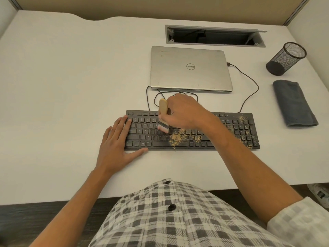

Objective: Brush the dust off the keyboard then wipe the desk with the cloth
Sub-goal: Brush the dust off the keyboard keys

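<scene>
Keyboard [193, 131] brushing was underway: right hand [185, 111] gripped the paintbrush [163, 114], left hand [118, 139] lay flat steadying. Dust [178, 138] remained rightward; cloth [294, 103] waited untouched.

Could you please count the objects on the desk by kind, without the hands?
Keyboard: 1
Brush: 1
Laptop: 1
Mesh pen holder: 1
Cloth: 1
Total: 5
</scene>
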The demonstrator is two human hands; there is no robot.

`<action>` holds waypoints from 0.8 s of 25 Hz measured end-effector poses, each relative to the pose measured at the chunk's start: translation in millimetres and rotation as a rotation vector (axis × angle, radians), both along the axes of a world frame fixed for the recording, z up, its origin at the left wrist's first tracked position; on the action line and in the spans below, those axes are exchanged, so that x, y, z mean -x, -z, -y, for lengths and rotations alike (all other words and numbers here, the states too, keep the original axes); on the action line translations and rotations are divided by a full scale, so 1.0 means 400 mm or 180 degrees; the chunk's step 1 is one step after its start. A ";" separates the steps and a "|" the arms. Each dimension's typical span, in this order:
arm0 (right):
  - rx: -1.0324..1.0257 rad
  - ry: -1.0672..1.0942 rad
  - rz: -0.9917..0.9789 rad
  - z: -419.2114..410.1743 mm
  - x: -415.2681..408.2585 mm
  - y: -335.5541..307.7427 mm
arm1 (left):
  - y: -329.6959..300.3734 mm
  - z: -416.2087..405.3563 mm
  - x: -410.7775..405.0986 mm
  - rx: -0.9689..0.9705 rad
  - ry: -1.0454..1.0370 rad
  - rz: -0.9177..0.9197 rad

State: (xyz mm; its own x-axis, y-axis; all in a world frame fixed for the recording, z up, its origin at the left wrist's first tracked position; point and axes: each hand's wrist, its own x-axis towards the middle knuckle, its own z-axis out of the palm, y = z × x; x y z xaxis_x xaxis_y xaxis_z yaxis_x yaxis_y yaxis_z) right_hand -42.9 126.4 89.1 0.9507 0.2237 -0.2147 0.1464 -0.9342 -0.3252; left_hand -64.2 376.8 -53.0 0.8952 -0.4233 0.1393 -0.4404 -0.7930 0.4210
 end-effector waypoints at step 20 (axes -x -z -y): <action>0.0244 0.0110 0.0137 -0.005 0.030 -0.001 | -0.002 0.001 0.000 0.0028 0.0008 -0.0001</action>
